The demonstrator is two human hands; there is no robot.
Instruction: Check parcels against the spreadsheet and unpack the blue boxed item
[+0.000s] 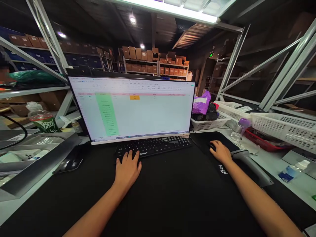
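Note:
My left hand (127, 166) lies flat with its fingers spread on the left end of a black keyboard (158, 144). My right hand (220, 151) is cupped over a black mouse (211, 144) on the black desk mat (172, 191). A wide monitor (133, 108) stands behind the keyboard and shows a spreadsheet with a green column and an orange cell.
A grey barcode scanner (249, 163) lies right of my right arm. White plastic baskets (283, 128) and purple bags (201, 103) sit at the right. A second black mouse (70, 163), a green-labelled bottle (41, 118) and a metal tray (37, 158) are at the left. Shelves of cartons stand behind.

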